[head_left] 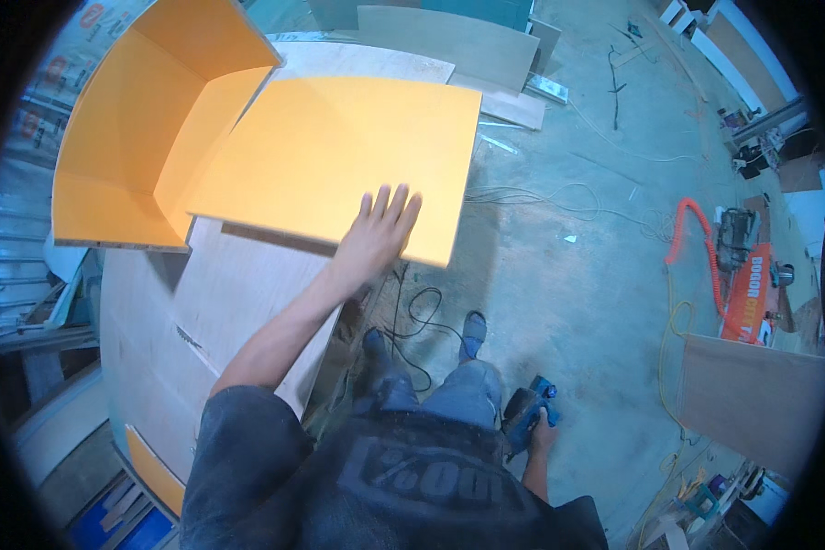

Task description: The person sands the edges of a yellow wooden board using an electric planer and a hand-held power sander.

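My left hand (380, 229) lies flat, fingers stretched out, near the right front corner of a yellow-orange panel (357, 137). The panel rests over a pale wooden worktop (247, 284), its right end sticking out past the edge. At its left, it meets or overlaps a yellow-orange box-like cabinet piece (128, 128) with upright walls; I cannot tell whether they are joined. Down by my right leg, my right hand (543, 437) is wrapped round the handle of a blue and black power tool (524, 412). The tool's exact kind is unclear.
A black cable (423, 312) loops on the floor near my feet. To the right lie a coiled orange air hose (709, 247), a compressor-like machine (736, 236) and a brown board (752, 394). Grey boards (449, 46) stand beyond the worktop. A thin dark blade-like strip (188, 337) lies on it.
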Tool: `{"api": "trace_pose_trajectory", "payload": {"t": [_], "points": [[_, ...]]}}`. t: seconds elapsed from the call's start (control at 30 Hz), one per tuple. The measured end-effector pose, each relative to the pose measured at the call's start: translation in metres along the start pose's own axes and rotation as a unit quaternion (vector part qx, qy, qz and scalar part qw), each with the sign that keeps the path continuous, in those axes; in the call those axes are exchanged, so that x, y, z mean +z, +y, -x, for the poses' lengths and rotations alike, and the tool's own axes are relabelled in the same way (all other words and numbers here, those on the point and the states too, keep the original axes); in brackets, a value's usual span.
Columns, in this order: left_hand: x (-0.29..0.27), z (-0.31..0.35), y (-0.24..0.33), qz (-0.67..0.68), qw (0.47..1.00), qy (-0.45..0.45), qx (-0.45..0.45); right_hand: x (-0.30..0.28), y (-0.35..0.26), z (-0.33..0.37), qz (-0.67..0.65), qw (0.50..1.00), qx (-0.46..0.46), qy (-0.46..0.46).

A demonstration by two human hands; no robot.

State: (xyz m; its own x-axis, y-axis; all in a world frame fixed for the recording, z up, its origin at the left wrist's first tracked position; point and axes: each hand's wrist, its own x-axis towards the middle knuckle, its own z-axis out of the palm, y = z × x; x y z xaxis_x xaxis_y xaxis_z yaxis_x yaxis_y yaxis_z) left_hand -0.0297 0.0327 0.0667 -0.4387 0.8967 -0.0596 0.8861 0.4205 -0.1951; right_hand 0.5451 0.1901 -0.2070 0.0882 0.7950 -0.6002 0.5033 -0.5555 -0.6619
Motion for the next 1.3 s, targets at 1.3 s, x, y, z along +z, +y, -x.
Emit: {"api": "trace_pose_trajectory", "payload": {"t": [1.3], "points": [[-0.181,-0.149,-0.065,0.117,0.988,-0.095,-0.022,-0.011,0.023,0.068,-0.025,1.000,0.017,0.002]]}}
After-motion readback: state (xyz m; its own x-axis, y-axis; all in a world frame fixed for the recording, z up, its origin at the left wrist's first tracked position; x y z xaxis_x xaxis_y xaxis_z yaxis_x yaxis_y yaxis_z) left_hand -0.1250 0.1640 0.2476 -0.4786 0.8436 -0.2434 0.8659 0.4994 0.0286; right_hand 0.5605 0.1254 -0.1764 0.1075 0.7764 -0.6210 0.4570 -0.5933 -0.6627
